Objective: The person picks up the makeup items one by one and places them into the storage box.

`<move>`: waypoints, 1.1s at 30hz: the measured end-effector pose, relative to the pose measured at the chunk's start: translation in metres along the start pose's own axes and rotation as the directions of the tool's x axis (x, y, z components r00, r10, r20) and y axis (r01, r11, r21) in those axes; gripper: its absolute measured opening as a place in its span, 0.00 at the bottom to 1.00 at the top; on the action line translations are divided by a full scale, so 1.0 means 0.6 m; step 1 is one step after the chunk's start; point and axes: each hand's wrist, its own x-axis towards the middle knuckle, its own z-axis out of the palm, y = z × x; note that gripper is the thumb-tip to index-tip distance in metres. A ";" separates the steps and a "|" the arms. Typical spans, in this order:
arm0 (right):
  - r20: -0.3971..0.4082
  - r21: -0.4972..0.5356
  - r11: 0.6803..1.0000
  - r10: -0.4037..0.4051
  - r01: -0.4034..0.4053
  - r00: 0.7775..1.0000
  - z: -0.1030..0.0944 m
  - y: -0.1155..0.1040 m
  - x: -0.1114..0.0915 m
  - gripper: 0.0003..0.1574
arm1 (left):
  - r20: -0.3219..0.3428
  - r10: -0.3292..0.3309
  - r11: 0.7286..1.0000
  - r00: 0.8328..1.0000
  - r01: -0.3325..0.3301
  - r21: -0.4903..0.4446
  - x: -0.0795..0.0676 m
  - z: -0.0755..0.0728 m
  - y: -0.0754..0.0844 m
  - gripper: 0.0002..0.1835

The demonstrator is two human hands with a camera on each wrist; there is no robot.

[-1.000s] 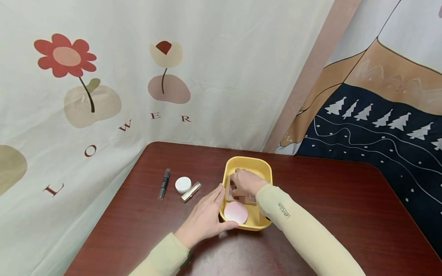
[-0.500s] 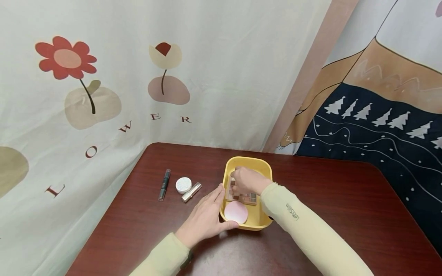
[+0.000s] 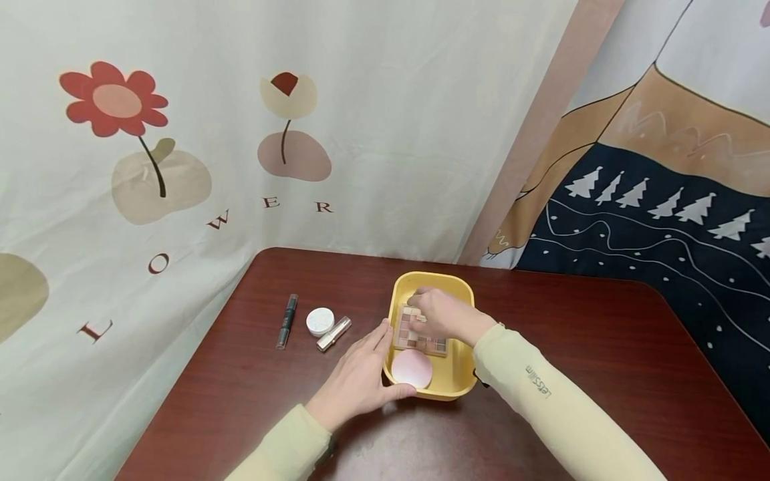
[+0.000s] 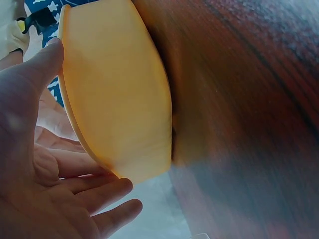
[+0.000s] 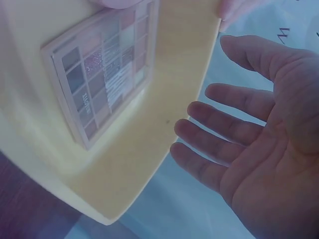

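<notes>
My left hand rests against the near left corner of a yellow plastic basket; its thumb lies on the near rim and its straight fingers along the left side. In the left wrist view, the thumb and fingers span the basket's outer wall. Inside lies an eyeshadow palette with a clear lid over several pans, flat on the bottom. A pale pink round disc sits nearer, beside it. My right hand hovers above the palette; in the right wrist view its fingers are spread, holding nothing.
Left of the basket on the dark red-brown table lie a silver lipstick tube, a round white case touching it, and a dark double-ended pen. A printed curtain hangs behind the table.
My right hand has drawn back to the right and lifted off the palette, which now shows more. The left hand and basket have stayed in place.
</notes>
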 end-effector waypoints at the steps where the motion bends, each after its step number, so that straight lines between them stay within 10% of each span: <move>1: 0.001 0.004 1.000 0.008 -0.008 1.000 -0.002 0.000 -0.003 0.26 | 0.000 0.000 1.000 1.000 0.000 0.002 0.000 0.000 0.000 0.60; 33: -0.244 0.104 0.992 0.096 -0.072 0.965 0.031 0.025 -0.114 0.27 | -0.004 -0.009 1.000 1.000 0.009 0.011 0.001 0.002 0.001 0.60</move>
